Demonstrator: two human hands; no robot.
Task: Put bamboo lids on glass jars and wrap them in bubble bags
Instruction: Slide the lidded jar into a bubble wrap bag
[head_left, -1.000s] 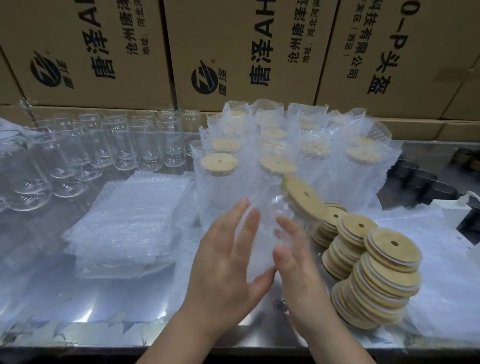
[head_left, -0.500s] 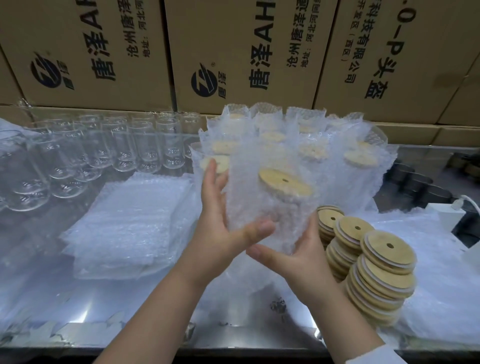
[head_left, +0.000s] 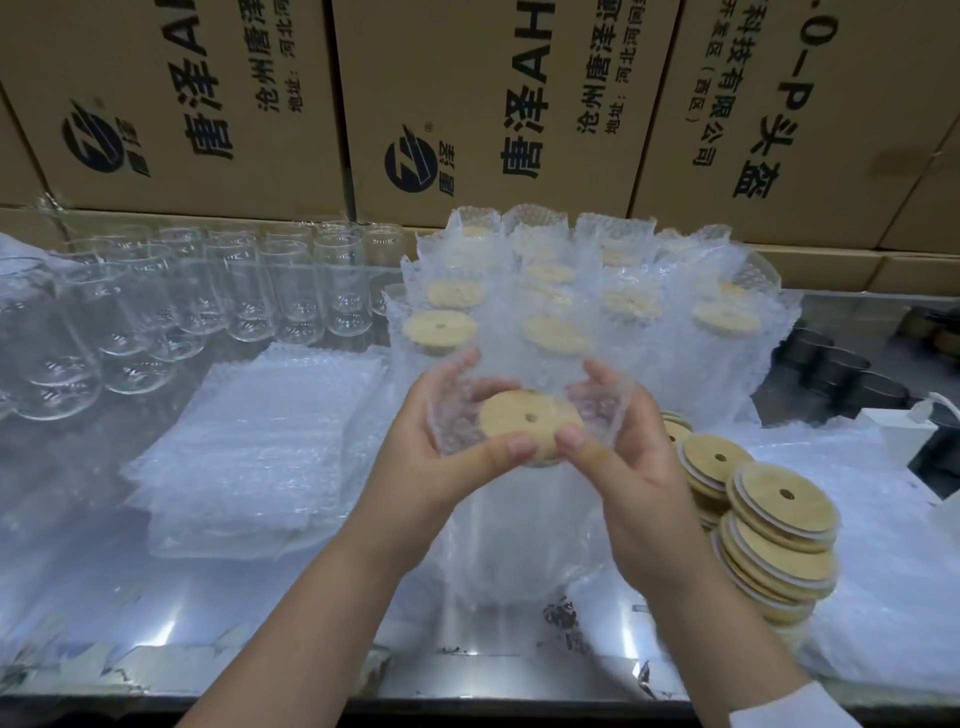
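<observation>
Since half a second ago, the bagged jar (head_left: 524, 499) now stands upright; both hands' fingers (head_left: 511, 447) pinch the bubble bag (head_left: 452, 415) mouth beside the bamboo lid (head_left: 530, 423), apparently folding it shut.

Cardboard cartons (head_left: 498, 104) behind the table read "唐泽AH", "沧州唐泽" and "头盔".

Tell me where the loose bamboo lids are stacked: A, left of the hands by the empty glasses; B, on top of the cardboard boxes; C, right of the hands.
C: the stacked bamboo lids lie just right of the right hand, while the empty glasses stand far left.
</observation>
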